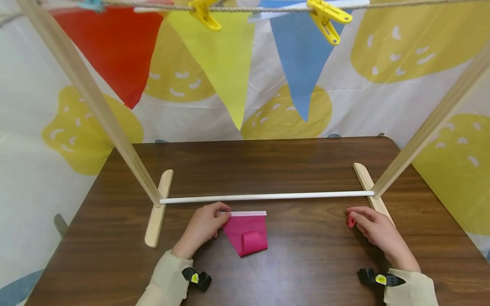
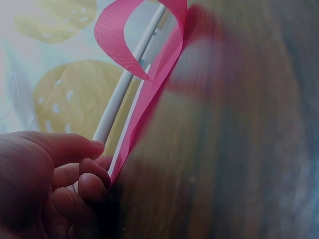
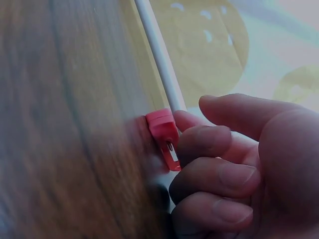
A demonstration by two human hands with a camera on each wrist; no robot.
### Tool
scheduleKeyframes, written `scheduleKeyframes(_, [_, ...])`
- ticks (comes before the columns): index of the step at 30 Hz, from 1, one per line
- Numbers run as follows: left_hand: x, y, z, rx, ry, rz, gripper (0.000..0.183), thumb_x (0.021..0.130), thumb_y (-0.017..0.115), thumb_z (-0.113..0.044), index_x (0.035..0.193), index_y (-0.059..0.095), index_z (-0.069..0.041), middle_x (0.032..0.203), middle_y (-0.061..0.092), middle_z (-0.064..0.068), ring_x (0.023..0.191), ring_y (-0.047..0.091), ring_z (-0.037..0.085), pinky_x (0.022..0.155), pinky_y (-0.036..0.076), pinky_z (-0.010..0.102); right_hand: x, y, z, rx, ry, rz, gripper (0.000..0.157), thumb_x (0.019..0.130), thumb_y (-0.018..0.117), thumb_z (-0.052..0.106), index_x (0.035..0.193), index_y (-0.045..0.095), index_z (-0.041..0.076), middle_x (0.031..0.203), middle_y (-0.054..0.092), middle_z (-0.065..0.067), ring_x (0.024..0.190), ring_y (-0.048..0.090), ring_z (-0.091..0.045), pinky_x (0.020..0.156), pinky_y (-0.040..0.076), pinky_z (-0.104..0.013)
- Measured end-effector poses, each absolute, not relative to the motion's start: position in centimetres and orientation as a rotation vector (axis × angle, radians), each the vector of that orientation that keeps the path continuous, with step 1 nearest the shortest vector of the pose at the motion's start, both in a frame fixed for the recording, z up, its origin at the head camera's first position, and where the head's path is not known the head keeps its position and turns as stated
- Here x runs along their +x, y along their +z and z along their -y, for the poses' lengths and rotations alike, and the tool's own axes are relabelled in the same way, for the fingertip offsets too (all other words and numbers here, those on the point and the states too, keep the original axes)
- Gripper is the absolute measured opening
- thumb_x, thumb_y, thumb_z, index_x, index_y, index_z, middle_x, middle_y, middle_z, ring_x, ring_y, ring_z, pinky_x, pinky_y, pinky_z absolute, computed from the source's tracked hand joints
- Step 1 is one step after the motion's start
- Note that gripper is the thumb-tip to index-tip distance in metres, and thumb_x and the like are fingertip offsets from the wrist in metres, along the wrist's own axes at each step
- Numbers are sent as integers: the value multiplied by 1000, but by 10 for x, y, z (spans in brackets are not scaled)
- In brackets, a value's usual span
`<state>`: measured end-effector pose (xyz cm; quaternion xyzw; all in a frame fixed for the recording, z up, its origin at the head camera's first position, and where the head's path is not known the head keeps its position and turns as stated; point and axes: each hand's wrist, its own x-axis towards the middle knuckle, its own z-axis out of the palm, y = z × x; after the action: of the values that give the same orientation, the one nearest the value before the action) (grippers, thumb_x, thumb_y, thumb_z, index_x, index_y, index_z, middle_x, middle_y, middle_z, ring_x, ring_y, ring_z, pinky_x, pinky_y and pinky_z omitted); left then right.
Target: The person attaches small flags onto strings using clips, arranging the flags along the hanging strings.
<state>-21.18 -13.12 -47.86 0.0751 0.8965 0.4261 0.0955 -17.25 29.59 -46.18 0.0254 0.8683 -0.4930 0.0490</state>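
On the table lies a magenta pennant [image 1: 237, 229] with a white strip along its top edge and its lower end curled up. My left hand [image 1: 208, 221] pinches the corner at the strip's left end. In the left wrist view the thumb is on one side of that corner and curled fingers on the other. Over to the right, my right hand [image 1: 373, 225] has its thumb and index finger about a small red clothespin [image 3: 163, 137] at the tabletop. The other fingers of that hand are curled beside it. The hand partly hides the clothespin in the head view.
A wooden stand with two posts [image 1: 95, 102] and a white crossbar [image 1: 268, 196] stands just beyond my hands. Along the top runs a rope [image 1: 252, 8] with red, yellow and blue pennants [image 1: 302, 59] and yellow clothespins [image 1: 329, 21]. A patterned cloth [image 1: 344, 102] hangs behind.
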Motion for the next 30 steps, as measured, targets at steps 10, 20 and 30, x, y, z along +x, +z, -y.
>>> scheduleKeyframes(10, [-211, -480, 131, 259, 1197, -2688, 20, 82, 62, -26, 101, 61, -19, 54, 50, 0, 37, 48, 15, 41, 42, 31, -174, -466, -296, 34, -1446, -2712, 38, 91, 50, 29, 116, 50, 0, 75, 56, -8, 46, 43, -9, 37, 35, -27])
scheduleKeyframes(20, [-211, -479, 130, 259, 1164, -2687, 20, 81, 62, -27, 99, 60, -19, 55, 51, -1, 39, 48, 15, 41, 42, 31, -175, -464, -297, 22, -1321, -2799, 42, 92, 50, 19, 128, 39, 2, 60, 49, -5, 45, 44, -12, 40, 36, -27])
scheduleKeyframes(30, [-211, -478, 130, 299, 1143, -2704, 19, 81, 62, -24, 99, 59, -18, 55, 50, -1, 39, 48, 14, 40, 41, 30, -175, -464, -296, 96, -1275, -2781, 41, 94, 45, 19, 131, 38, 4, 66, 50, -8, 47, 46, -14, 40, 38, -28])
